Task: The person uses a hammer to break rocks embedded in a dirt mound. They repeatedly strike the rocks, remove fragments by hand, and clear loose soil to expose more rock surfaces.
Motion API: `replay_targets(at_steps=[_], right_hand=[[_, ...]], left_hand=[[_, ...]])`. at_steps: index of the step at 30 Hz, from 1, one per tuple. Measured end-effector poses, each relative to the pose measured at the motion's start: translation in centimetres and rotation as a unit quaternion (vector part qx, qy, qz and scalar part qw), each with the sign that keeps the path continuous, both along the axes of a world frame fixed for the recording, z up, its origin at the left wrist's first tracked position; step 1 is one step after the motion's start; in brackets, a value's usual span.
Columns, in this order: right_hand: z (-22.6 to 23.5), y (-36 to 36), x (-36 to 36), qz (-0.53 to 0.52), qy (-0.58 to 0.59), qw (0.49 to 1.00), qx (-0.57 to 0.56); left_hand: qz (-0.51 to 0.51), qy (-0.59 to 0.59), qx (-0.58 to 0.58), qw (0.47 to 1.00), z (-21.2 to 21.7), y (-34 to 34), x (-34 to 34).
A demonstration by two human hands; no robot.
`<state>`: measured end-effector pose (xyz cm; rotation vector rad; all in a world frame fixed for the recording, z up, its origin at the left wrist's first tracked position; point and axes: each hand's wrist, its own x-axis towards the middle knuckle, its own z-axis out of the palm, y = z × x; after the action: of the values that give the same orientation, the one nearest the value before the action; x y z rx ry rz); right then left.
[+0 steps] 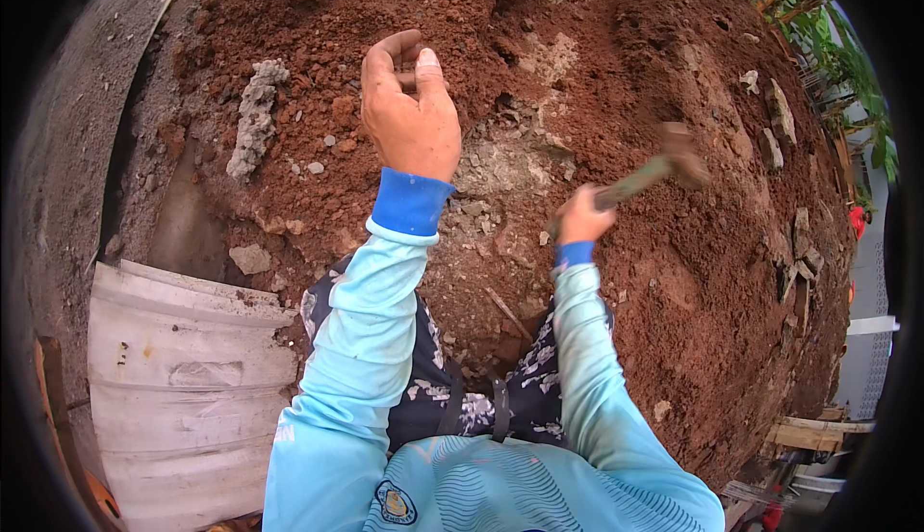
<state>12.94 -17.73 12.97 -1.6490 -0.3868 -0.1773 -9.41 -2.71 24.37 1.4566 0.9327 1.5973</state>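
My right hand [585, 216] grips the handle of a hammer [635, 181]. Its blurred head points up and to the right, over the reddish-brown soil [664, 272]. To the left, my left hand [414, 118] is raised above the ground with its fingers loosely curled and the thumb apart from them; nothing shows in it. Below and between the hands lies a pale patch of crumbled rubble [500, 181]. Near the left hand, a rough grey lump of mortar [258, 118] rests on loose soil.
A white ribbed panel [192, 388] lies at the lower left, beside a grey concrete strip [72, 118]. Several stone pieces [782, 113] are scattered along the right. Green plants [828, 41] grow at the upper right, and wooden boards [808, 434] lie at the lower right.
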Motion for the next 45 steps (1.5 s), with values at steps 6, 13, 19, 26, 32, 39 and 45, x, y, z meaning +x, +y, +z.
replay_targets(at_steps=[6,13,19,26,32,39,45], right_hand=[[0.7,-6.1,-10.3,0.322,0.356,0.820,-0.311],[23.5,-7.5,-4.8,0.279,-0.007,0.959,0.042],[29.5,-3.5,2.6,0.163,-0.231,0.904,0.320],[-9.8,-5.4,-8.8,0.344,0.482,0.773,-0.226],[4.5,-9.0,-9.8,0.340,0.438,0.828,-0.084],[32.4,-8.3,-0.5,0.309,-0.123,0.921,0.201],[4.6,-2.7,1.0,0.021,0.004,0.993,0.113]], left_hand=[[0.034,0.015,-0.046,0.998,-1.8,1.7,-0.2],[0.022,0.026,-0.010,0.999,-2.1,0.9,-0.3],[-0.015,-0.008,-0.054,0.998,0.7,-0.1,-1.8],[-0.013,0.001,-0.041,0.999,0.0,0.6,-0.3],[-0.022,-0.040,-0.083,0.996,-0.7,0.8,0.6],[-0.018,-0.021,-0.051,0.998,0.3,0.3,-0.4],[-0.021,-0.023,-0.043,0.999,0.2,-0.2,-0.7]])
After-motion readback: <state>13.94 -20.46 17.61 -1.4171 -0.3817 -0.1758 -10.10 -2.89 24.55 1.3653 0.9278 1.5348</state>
